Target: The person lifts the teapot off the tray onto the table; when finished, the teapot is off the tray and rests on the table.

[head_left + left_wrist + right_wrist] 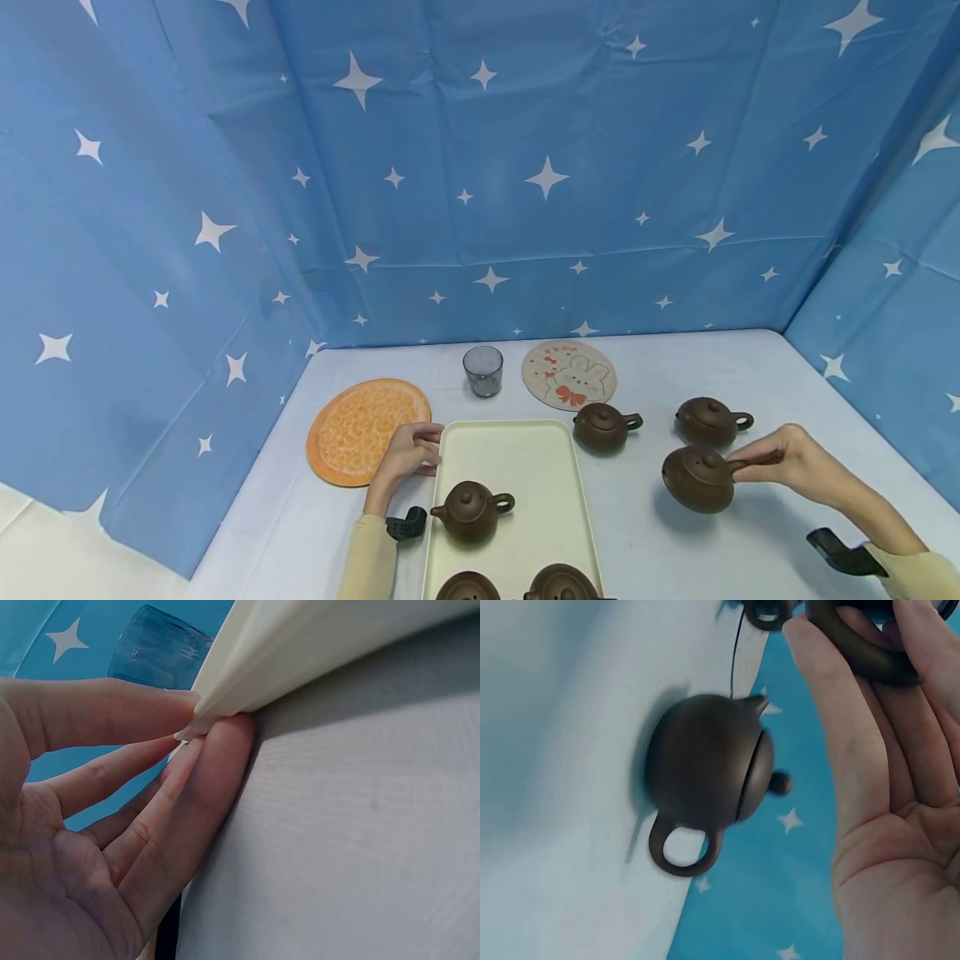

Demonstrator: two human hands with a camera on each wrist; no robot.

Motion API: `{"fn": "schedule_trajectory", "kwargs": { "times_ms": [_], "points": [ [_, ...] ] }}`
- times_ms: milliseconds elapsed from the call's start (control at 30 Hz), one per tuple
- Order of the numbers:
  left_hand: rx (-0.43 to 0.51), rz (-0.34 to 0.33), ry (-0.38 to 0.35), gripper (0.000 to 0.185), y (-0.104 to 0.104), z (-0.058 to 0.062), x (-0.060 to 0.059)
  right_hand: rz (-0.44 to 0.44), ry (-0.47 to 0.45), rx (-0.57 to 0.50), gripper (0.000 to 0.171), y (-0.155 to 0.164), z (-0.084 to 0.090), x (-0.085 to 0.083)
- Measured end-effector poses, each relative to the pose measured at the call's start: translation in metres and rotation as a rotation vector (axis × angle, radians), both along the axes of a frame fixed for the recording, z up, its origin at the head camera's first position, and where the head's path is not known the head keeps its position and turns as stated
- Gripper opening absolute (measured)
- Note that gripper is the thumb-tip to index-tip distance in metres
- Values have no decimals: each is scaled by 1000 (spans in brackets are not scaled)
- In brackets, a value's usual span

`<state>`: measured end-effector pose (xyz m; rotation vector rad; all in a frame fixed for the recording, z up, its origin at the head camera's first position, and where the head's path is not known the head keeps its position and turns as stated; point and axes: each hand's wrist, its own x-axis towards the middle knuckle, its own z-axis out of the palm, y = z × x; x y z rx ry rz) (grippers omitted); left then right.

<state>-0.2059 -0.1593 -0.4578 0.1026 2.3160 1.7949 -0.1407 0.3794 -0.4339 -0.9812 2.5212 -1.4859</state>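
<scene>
My left hand (408, 454) pinches the left rim of the cream tray (517, 450); in the left wrist view the thumb and fingers meet at the tray's edge (225, 690). A brown teapot (469, 515) stands on the tray, and two more at its near end are cut off by the frame. My right hand (798, 467) grips another brown teapot (697, 482) by its handle (855, 645), holding it tilted above the table. Just behind the held one stands a brown teapot (708, 421), seen large in the right wrist view.
A further teapot (602, 427) stands by the tray's far right corner, near a round rabbit-print mat (562, 367). At the back is a grey glass cup (483, 371). An orange round mat (360, 425) lies left of the tray. Blue star-patterned cloth (480, 217) hangs around the table.
</scene>
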Motion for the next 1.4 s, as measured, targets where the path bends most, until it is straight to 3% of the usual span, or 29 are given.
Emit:
{"fn": "schedule_trajectory", "kwargs": {
  "times_ms": [233, 500, 600, 900, 1400],
  "points": [
    [-9, 1, 0, 51, 0, 2, 1, -47, -51, 37, 29, 26, -9, 2],
    [-11, 24, -5, 53, -2, -27, -15, -122, -83, 93, 24, 48, -14, 4],
    [-13, 36, -7, 54, -2, -32, -19, -131, -82, 101, 25, 56, -19, 4],
    [-12, 43, -14, 54, -2, -32, -18, -186, -133, 131, 21, 69, -32, 3],
    [-8, 44, -16, 54, -2, -31, -17, -157, -147, 108, 24, 75, -40, 0]
  ]
}}
